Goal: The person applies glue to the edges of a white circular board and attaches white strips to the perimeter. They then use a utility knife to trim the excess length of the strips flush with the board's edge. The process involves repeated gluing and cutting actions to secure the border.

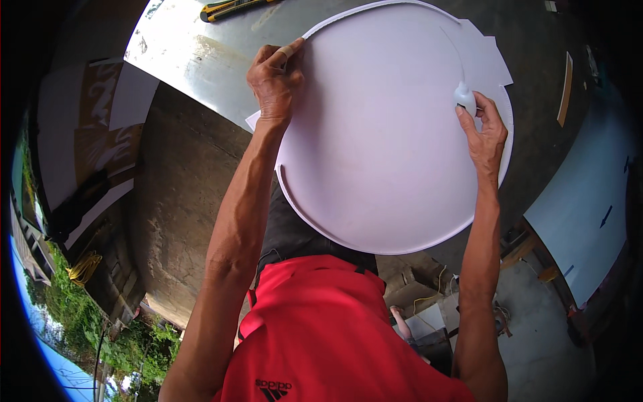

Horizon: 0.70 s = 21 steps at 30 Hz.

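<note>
A large round white board (382,154) lies in front of me, with flat tabs jutting out at its upper right and left. Thin white edge strip (355,13) stands up along its far rim, and another curved length runs round the near side. At the upper left of the rim, the fingers of my left hand (276,80) are pinched on the far strip's end; one finger has a tan wrap. My right hand (487,137) holds a small white squeeze bottle (463,98) above the board's right side. Its long thin nozzle points toward the far right rim.
Under the board is a table with a shiny metal surface (194,63). A yellow and black utility knife (231,10) lies at the far edge. To the right are a narrow brown strip (565,90) and a pale blue sheet (583,208). A yellow cord coil (84,268) hangs at left.
</note>
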### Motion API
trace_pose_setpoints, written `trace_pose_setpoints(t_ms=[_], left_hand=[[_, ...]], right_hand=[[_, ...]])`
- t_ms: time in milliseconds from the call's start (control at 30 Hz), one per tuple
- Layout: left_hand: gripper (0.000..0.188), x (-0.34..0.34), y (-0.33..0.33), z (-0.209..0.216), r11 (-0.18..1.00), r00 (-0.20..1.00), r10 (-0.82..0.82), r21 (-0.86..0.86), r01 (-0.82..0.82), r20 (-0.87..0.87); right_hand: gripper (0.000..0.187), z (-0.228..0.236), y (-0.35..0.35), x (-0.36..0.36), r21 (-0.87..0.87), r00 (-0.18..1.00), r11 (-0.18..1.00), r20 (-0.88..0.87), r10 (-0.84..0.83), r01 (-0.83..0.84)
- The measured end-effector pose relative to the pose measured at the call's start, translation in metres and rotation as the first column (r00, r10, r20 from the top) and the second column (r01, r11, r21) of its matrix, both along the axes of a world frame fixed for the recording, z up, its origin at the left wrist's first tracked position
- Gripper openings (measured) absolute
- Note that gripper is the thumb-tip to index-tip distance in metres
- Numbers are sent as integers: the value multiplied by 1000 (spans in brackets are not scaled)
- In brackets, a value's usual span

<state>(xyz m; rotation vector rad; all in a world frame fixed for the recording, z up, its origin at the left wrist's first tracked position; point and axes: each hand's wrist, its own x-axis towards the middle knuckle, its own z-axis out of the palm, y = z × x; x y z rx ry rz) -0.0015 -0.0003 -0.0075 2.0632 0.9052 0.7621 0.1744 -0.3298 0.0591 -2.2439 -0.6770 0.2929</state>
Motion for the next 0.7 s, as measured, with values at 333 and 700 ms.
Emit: trace_pose_setpoints(t_ms=[333, 700], left_hand=[[24, 5, -1, -8, 999, 998, -33, -2, 33, 55], [31, -1, 1, -9, 978, 998, -58, -198, 63, 30]], right_hand=[[33, -6, 85, 4, -126, 893, 920, 223, 392, -372], [30, -21, 109, 12, -135, 836, 886, 296, 463, -443]])
